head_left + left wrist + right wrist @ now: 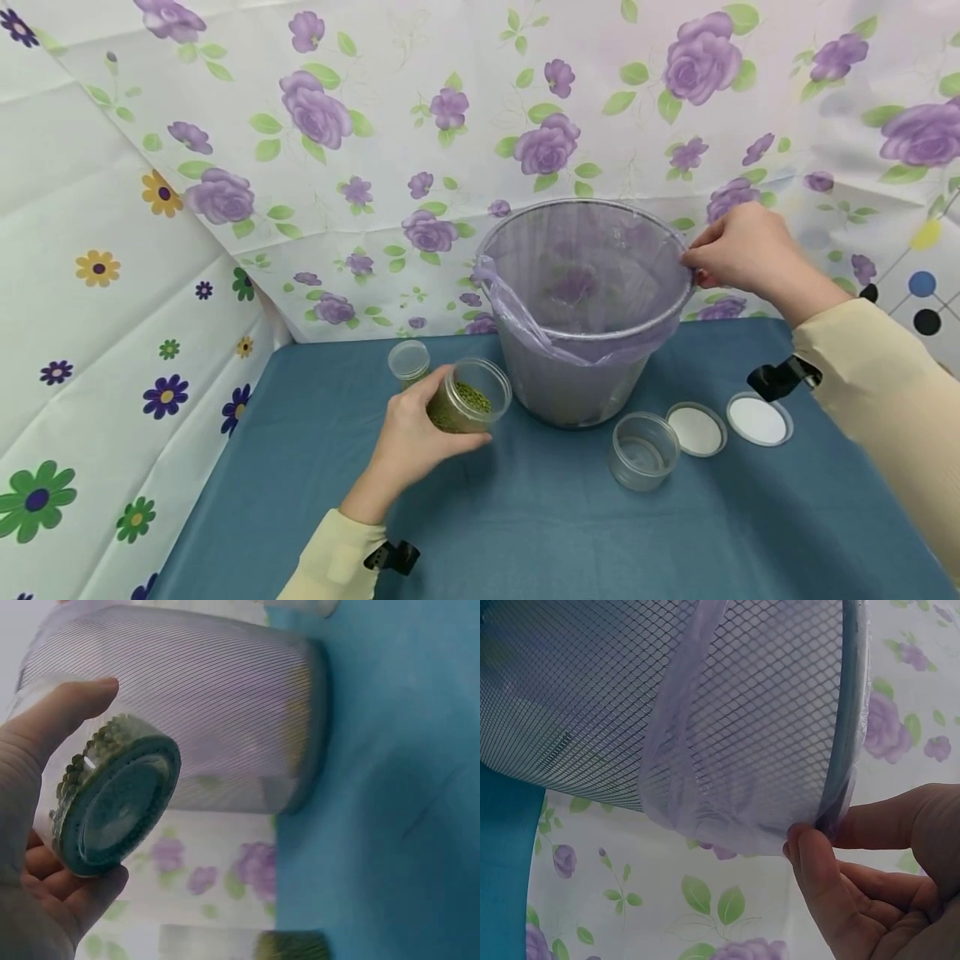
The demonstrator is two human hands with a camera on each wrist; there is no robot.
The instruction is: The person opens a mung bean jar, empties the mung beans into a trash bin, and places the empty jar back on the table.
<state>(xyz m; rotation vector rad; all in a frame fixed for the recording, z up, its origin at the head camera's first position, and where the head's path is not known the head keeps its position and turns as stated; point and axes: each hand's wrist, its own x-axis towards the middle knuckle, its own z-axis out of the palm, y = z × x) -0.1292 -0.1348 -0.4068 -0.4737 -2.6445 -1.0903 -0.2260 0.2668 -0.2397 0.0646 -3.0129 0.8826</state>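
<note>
Can't see base of rear jar (pixel 409 360) behind left hand (pixel 420 421), head view's centre-left, nor bin (pixel 577 690) beyond right wrist view's top.

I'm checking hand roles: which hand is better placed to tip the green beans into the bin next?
Probably the left hand: it grips the open, tilted jar of green beans near the bin. The right hand is occupied, pinching the purple liner at the bin's edge.

Lilac bag (pixel 519 318), green beans (pixel 474 397), purple-flowered backdrop (pixel 405 150)
</note>
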